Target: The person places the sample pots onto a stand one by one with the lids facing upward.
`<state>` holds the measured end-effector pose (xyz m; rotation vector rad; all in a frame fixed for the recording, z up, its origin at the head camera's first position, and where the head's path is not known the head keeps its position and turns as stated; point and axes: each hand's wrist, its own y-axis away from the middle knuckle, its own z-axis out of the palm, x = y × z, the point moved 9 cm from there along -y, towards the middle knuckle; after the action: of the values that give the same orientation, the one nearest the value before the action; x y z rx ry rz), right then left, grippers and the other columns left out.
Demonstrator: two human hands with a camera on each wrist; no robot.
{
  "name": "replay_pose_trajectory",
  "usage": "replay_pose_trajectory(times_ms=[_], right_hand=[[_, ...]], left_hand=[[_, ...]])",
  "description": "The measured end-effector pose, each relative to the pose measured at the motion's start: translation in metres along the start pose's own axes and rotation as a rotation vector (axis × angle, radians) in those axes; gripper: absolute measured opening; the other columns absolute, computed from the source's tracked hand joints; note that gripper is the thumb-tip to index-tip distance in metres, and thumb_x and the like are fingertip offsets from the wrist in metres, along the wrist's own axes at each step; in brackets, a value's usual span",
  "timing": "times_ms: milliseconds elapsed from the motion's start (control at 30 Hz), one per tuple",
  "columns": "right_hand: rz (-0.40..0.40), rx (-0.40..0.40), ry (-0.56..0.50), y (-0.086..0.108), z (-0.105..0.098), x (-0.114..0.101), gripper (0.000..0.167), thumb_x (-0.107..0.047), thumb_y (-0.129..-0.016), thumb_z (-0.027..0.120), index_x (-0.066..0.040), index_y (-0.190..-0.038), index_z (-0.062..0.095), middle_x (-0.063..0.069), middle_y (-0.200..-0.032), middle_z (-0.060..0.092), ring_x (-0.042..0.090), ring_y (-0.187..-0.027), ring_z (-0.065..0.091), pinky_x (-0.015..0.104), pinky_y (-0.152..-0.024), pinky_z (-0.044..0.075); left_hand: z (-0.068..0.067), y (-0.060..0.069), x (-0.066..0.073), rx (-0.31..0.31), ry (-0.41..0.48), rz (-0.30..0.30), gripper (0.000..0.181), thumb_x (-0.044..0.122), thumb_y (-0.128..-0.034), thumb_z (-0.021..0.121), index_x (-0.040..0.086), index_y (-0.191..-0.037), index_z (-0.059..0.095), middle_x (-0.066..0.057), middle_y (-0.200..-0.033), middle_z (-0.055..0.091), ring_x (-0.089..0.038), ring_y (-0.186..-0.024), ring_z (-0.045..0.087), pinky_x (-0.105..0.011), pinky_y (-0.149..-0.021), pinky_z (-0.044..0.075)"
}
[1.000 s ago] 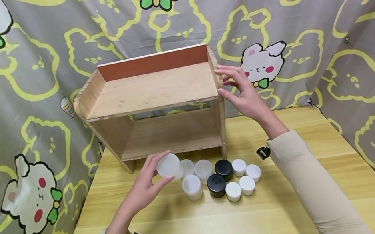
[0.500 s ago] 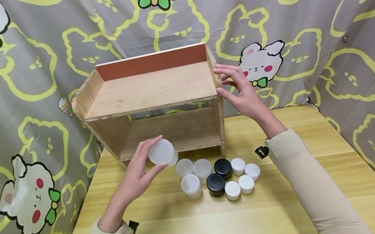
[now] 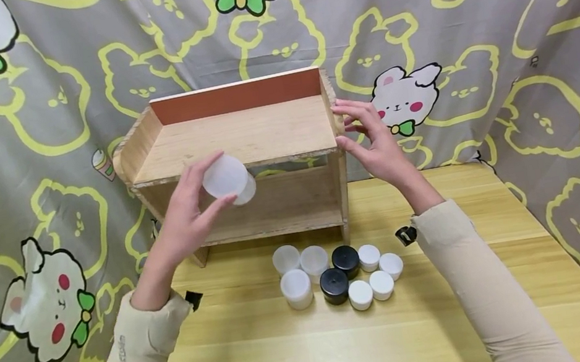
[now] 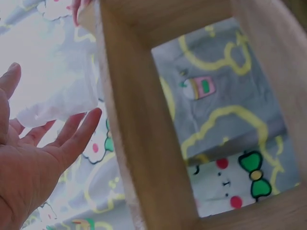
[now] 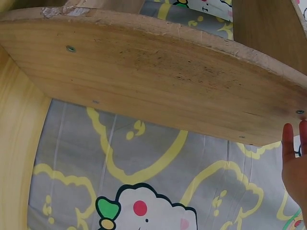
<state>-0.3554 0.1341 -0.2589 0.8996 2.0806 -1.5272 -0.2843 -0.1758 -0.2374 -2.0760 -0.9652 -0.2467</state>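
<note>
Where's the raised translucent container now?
In the head view, left of centre: the left hand holds the translucent container, in front of the wooden shelf.

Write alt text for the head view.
The left hand holds a translucent tub in front of a wooden shelf, whose side the right hand touches. Three similar tubs, two black jars and four white jars stand on the table.

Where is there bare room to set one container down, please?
Bare: the upper board, between the side panels; the table in front of the standing containers, between the sleeves. Crowded: among those containers. The left hand and its held container partly hide the lower board.
</note>
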Motion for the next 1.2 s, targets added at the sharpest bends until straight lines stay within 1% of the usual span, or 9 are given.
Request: replay_pose_trajectory(times_ms=[100, 267, 333, 567, 667, 800, 900, 1033, 1200], right_hand=[[-0.003, -0.003, -0.008, -0.001, -0.001, 0.010, 0.053, 0.001, -0.097, 0.067, -0.010, -0.147, 0.055, 0.001, -0.159, 0.041, 0.011, -0.120, 0.048, 0.048, -0.109, 0.045], [-0.025, -0.004, -0.024, -0.001, -0.003, 0.012, 0.051, -0.002, -0.098, 0.067, -0.012, -0.147, 0.056, -0.003, -0.159, 0.042, 0.011, -0.120, 0.049, 0.047, -0.109, 0.045], [-0.030, -0.001, -0.025, -0.001, -0.003, 0.012, 0.050, -0.002, -0.099, 0.067, -0.011, -0.146, 0.056, -0.003, -0.159, 0.042, 0.012, -0.120, 0.049, 0.046, -0.109, 0.045], [-0.015, -0.007, -0.023, 0.000, -0.002, 0.013, 0.050, -0.002, -0.099, 0.066, -0.013, -0.147, 0.056, -0.005, -0.158, 0.042, 0.011, -0.121, 0.049, 0.039, -0.109, 0.045], [-0.023, -0.006, -0.029, 0.000, -0.001, 0.012, 0.050, -0.002, -0.099, 0.066, -0.013, -0.147, 0.056, -0.004, -0.159, 0.041, 0.011, -0.120, 0.049, 0.038, -0.109, 0.044], [-0.038, -0.006, -0.038, -0.001, -0.001, 0.013, 0.050, 0.000, -0.099, 0.065, -0.012, -0.147, 0.055, -0.003, -0.159, 0.040, 0.012, -0.120, 0.049, 0.037, -0.109, 0.044], [-0.042, -0.006, -0.041, -0.001, -0.001, 0.013, 0.050, 0.000, -0.099, 0.065, -0.012, -0.147, 0.056, -0.004, -0.159, 0.040, 0.012, -0.120, 0.049, 0.036, -0.109, 0.044], [-0.040, -0.003, -0.038, -0.001, -0.001, 0.013, 0.050, 0.000, -0.099, 0.065, -0.010, -0.146, 0.056, -0.003, -0.159, 0.041, 0.012, -0.119, 0.048, 0.035, -0.108, 0.044], [-0.042, -0.004, -0.045, -0.001, 0.000, 0.013, 0.050, 0.000, -0.098, 0.066, -0.008, -0.147, 0.055, -0.003, -0.159, 0.040, 0.013, -0.119, 0.049, 0.036, -0.108, 0.044]], left_hand=[[-0.011, -0.015, -0.002, 0.015, 0.005, -0.016, 0.071, 0.003, -0.0923, 0.076, 0.014, -0.156, 0.044, -0.021, -0.135, 0.051, -0.024, -0.114, 0.052, -0.038, -0.093, 0.052], [-0.025, -0.039, -0.008, 0.045, 0.043, -0.038, 0.068, 0.005, -0.0962, 0.072, 0.017, -0.157, 0.044, -0.017, -0.140, 0.048, -0.017, -0.119, 0.050, -0.017, -0.090, 0.055], [-0.029, -0.048, -0.012, 0.056, 0.044, -0.052, 0.067, 0.007, -0.0971, 0.071, 0.019, -0.157, 0.044, -0.014, -0.144, 0.047, -0.018, -0.122, 0.050, -0.020, -0.093, 0.056], [-0.042, -0.076, -0.028, 0.107, 0.085, -0.132, 0.064, 0.014, -0.0999, 0.069, 0.021, -0.158, 0.043, -0.008, -0.151, 0.043, -0.022, -0.124, 0.049, -0.051, -0.102, 0.055], [-0.047, -0.085, -0.032, 0.130, 0.069, -0.153, 0.062, 0.020, -0.1011, 0.068, 0.023, -0.158, 0.043, -0.007, -0.151, 0.044, -0.020, -0.118, 0.050, -0.048, -0.102, 0.056], [-0.049, -0.097, -0.039, 0.149, 0.040, -0.169, 0.062, 0.024, -0.1013, 0.068, 0.026, -0.158, 0.043, -0.008, -0.147, 0.046, -0.016, -0.106, 0.051, -0.035, -0.094, 0.055], [-0.050, -0.105, -0.045, 0.154, 0.043, -0.183, 0.063, 0.025, -0.1008, 0.069, 0.023, -0.158, 0.042, -0.010, -0.149, 0.045, -0.017, -0.110, 0.050, -0.029, -0.093, 0.048], [-0.051, -0.115, -0.056, 0.151, 0.062, -0.218, 0.065, 0.029, -0.1006, 0.069, 0.024, -0.159, 0.041, -0.009, -0.151, 0.043, -0.020, -0.119, 0.048, -0.029, -0.094, 0.046], [-0.054, -0.125, -0.074, 0.175, 0.148, -0.269, 0.066, 0.030, -0.0999, 0.069, 0.024, -0.159, 0.040, -0.005, -0.144, 0.041, -0.024, -0.113, 0.059, -0.030, -0.088, 0.057]])
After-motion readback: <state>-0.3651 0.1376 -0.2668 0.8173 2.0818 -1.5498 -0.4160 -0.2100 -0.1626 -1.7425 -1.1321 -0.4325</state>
